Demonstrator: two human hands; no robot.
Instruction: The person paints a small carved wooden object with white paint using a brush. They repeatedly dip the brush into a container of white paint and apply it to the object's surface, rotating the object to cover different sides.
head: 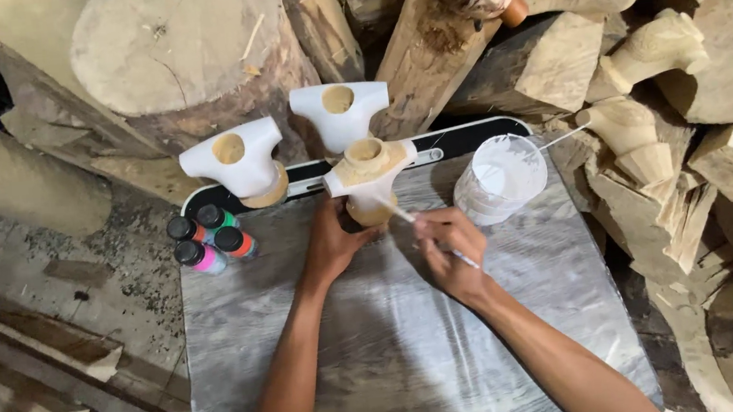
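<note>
Head view: left hand clamps the half-painted wooden carving, right hand pinches the brush; steady, even strokes and a firm hold would serve best here.

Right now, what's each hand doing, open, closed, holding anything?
Left hand: closed around the base of the partly painted wooden carving.
Right hand: closed on a thin paintbrush, tip at the carving.
</note>
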